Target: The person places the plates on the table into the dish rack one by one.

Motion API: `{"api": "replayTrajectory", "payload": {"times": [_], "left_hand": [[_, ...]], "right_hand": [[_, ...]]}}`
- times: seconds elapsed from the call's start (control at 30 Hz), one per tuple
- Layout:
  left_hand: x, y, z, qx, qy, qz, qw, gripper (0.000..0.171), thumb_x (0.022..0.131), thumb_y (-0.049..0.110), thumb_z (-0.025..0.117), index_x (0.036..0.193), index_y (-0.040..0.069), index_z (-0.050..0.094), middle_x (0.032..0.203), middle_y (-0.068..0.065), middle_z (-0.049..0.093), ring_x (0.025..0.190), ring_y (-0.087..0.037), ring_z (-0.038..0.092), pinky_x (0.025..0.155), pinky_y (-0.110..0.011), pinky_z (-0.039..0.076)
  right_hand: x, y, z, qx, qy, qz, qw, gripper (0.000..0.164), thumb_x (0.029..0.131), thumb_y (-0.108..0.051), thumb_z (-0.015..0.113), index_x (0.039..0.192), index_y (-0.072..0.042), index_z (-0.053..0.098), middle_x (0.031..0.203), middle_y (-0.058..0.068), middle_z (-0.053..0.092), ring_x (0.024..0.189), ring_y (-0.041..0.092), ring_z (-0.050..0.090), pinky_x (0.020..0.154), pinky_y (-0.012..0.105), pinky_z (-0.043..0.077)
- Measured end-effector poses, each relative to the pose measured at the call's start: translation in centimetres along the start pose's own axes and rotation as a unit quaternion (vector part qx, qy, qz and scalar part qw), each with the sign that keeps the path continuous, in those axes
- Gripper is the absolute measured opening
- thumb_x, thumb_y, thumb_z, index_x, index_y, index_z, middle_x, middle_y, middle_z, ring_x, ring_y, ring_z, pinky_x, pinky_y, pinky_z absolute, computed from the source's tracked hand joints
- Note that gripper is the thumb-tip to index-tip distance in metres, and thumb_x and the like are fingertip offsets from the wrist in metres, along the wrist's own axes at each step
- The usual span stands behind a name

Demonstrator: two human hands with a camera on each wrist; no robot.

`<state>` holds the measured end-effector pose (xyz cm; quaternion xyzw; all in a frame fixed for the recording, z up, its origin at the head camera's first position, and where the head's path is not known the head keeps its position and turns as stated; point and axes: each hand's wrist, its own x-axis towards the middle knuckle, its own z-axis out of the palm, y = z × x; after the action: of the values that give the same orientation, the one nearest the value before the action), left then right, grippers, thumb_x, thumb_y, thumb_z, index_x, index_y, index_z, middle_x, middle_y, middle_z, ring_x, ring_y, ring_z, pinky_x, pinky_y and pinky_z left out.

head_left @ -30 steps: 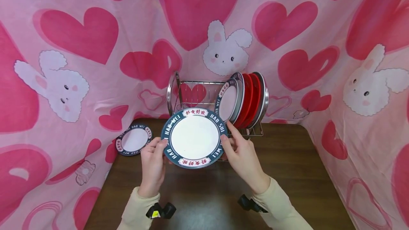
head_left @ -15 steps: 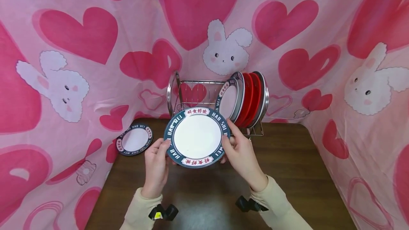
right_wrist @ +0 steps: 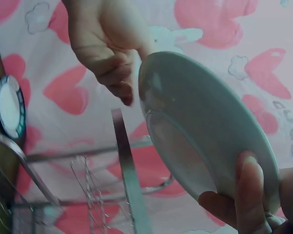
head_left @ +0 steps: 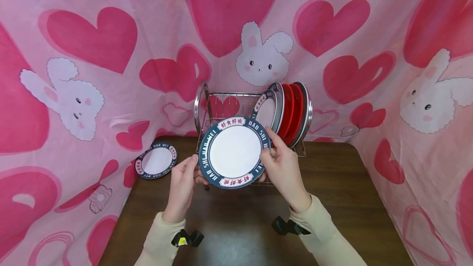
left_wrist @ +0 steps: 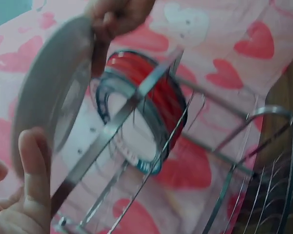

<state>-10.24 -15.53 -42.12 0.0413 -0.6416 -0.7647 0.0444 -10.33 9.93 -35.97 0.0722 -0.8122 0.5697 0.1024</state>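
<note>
My right hand [head_left: 284, 167] pinches a white plate [head_left: 236, 151] with a dark blue lettered border, thumb on the front rim and fingers behind. The plate is held tilted in the air before the wire dish rack [head_left: 229, 93]; its pale underside shows in both wrist views. At its other edge is my left hand [head_left: 183, 180], the thumb beside the rim rather than over it and the fingers loosely bent. In the right wrist view the left hand's fingers [right_wrist: 118, 80] stand apart from the underside; whether its thumb touches the rim is hard to tell.
Toward the rack's right end stand red plates [head_left: 292, 112] and blue-bordered plates [head_left: 267, 112] on edge. Another blue-bordered plate [head_left: 157, 160] lies flat at the table's left edge. A pink heart-print cloth [head_left: 166, 19] surrounds the brown table [head_left: 332, 200].
The held plate has moved right and slightly up, toward the rack. My left thumb has slid off the plate's front rim; the right hand keeps its hold.
</note>
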Motion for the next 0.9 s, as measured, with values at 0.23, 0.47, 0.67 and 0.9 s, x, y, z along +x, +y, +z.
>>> {"api": "replayTrajectory", "payload": {"times": [0.23, 0.47, 0.67, 0.9], "left_hand": [[2.6, -1.0, -1.0, 0.06, 0.081, 0.081, 0.9916, 0.03, 0.107, 0.019, 0.059, 0.101, -0.01, 0.065, 0.072, -0.006, 0.068, 0.054, -0.012, 0.065, 0.053, -0.023, 0.055], [4.3, -2.2, -1.0, 0.091, 0.09, 0.128, 0.9835, 0.021, 0.102, 0.014, 0.066, 0.112, -0.004, 0.065, 0.078, -0.012, 0.07, 0.054, -0.011, 0.065, 0.052, -0.023, 0.054], [4.7, -2.0, -0.6, 0.088, 0.06, 0.117, 0.9874, 0.023, 0.103, 0.013, 0.064, 0.119, -0.005, 0.065, 0.088, -0.03, 0.069, 0.058, -0.017, 0.067, 0.054, -0.022, 0.054], [4.8, -1.7, -0.3, 0.059, 0.041, 0.098, 0.9926, 0.026, 0.104, 0.006, 0.06, 0.125, -0.009, 0.063, 0.086, -0.024, 0.068, 0.06, -0.016, 0.066, 0.057, -0.021, 0.055]], "right_hand": [[1.1, -1.5, -1.1, -0.075, 0.051, -0.069, 0.993, 0.061, 0.099, -0.003, 0.058, 0.158, -0.011, 0.045, 0.072, 0.008, 0.069, 0.043, 0.016, 0.057, 0.047, 0.028, 0.053], [3.9, -3.8, -1.9, -0.194, 0.077, -0.149, 0.967, 0.063, 0.097, -0.001, 0.061, 0.157, -0.004, 0.042, 0.078, 0.015, 0.069, 0.046, 0.016, 0.06, 0.05, 0.032, 0.057], [6.5, -5.5, -1.3, -0.292, 0.093, -0.189, 0.933, 0.058, 0.097, -0.001, 0.055, 0.153, 0.004, 0.043, 0.067, 0.017, 0.061, 0.048, 0.028, 0.06, 0.053, 0.04, 0.058], [8.9, -6.2, 0.0, -0.367, 0.069, -0.152, 0.915, 0.057, 0.1, -0.004, 0.053, 0.154, 0.007, 0.038, 0.06, 0.014, 0.055, 0.051, 0.031, 0.062, 0.049, 0.041, 0.055]]}}
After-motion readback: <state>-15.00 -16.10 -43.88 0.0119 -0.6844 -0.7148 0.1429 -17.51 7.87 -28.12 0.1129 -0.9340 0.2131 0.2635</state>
